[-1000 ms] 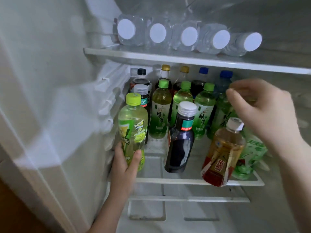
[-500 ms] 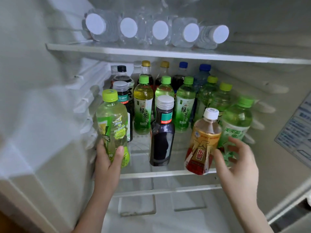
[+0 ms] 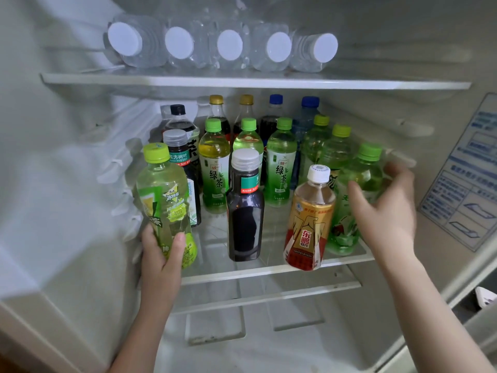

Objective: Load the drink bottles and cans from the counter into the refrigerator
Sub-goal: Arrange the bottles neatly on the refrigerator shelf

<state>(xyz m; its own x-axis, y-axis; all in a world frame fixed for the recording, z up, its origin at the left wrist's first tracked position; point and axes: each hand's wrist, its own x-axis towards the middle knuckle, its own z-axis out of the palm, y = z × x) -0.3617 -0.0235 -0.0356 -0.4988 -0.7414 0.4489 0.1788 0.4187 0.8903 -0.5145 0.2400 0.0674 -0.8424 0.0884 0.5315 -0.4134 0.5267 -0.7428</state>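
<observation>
Drink bottles (image 3: 215,168) crowd the middle shelf (image 3: 269,271) of the refrigerator (image 3: 67,146), two of them under the hands.

The upper shelf (image 3: 242,82) carries five water bottles (image 3: 228,47) lying down, long axes running front to back and white caps toward the door, probably to fit the low space. Below, the rest stand upright in rows with caps up, likely packed close to save room. At the front left corner the left hand (image 3: 161,254) wraps its fingers round the base of a pale green bottle (image 3: 161,195), near upright and seemingly being seated at the shelf's edge. At the front right the right hand (image 3: 387,211) is spread round a green-capped bottle (image 3: 360,184), also upright; blur hides whether it truly clasps it.
</observation>
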